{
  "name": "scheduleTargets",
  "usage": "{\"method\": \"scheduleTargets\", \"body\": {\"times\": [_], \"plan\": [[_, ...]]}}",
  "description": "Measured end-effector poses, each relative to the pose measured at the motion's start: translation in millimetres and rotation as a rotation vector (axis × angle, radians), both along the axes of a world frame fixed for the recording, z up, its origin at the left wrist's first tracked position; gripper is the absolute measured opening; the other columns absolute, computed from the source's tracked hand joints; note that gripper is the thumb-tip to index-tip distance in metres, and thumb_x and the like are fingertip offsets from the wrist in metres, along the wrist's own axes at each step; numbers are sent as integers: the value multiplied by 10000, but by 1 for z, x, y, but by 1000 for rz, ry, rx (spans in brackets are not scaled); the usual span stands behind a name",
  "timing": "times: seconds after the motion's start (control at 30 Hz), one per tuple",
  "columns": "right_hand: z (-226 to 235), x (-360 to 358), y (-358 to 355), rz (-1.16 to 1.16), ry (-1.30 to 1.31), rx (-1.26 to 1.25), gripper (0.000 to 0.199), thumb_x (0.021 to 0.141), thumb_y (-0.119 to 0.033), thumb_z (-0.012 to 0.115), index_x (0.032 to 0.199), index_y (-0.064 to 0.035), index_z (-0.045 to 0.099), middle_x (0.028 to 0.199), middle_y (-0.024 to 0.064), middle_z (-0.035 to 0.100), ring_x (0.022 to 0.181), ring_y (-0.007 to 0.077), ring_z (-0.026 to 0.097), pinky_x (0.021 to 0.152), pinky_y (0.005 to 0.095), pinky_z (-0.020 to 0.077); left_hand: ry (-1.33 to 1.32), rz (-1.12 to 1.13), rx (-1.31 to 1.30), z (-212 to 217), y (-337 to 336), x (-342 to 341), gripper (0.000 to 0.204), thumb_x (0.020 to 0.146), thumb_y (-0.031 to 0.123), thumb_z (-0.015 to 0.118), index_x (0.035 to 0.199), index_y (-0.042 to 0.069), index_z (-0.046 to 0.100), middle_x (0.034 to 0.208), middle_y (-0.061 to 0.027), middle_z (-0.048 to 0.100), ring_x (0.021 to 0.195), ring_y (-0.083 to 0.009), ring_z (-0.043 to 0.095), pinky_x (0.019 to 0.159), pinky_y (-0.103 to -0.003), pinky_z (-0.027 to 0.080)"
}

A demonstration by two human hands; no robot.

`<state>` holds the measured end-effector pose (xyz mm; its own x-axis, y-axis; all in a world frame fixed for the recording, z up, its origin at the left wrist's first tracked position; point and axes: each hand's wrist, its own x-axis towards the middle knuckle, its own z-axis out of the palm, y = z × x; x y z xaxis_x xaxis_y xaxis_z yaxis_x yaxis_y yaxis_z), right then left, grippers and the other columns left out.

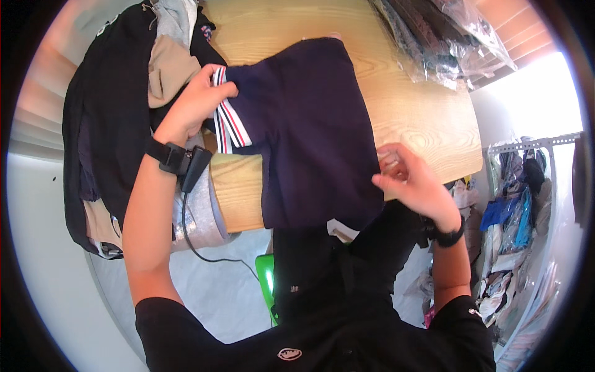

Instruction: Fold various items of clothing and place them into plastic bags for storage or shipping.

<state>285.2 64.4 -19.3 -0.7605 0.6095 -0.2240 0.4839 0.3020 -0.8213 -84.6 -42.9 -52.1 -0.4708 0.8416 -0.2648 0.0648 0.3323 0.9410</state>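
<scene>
A dark navy short-sleeved shirt (310, 130) lies spread on a light wooden table (409, 105), its lower part hanging over the near edge. My left hand (195, 102) grips the shirt's left sleeve at its cuff (229, 127), which is striped white, red and dark. My right hand (412, 180) pinches the shirt's right edge near the table's front edge. Both wrists wear dark bands; a small black device with a cable hangs from the left one.
A heap of dark, beige and grey clothes (118, 124) lies at the table's left end. Garments in clear plastic bags (446, 43) sit at the far right. A clothes rack with hanging items (520, 186) stands to the right. A green object (266, 279) shows below the table.
</scene>
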Motion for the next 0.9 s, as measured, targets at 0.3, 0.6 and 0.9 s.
{"method": "scheduleTargets", "body": {"times": [0.3,0.6,0.9], "plan": [[-20,44,-82,-145,-69,326,428,747,-58,736,1110,-25,513,959,119,587,734,203,635,682,306,509,-60,-65,123,2,-1,3,408,828,39,677,1175,-2,465,976,-76,637,863,-115,629,788,-262,522],[-63,41,-99,-292,187,154,372,774,-2,706,1083,-16,499,959,98,577,844,182,607,780,295,488,-118,-76,124,-2,-4,-3,400,847,14,661,1195,28,463,1021,-57,632,923,-125,619,854,-282,506],[-93,48,-109,-363,487,9,271,771,75,656,877,-35,432,1001,140,620,999,196,599,936,328,435,-151,-56,122,-2,-2,-4,387,849,12,655,1187,29,468,1013,-51,630,912,-124,619,847,-278,507]]}}
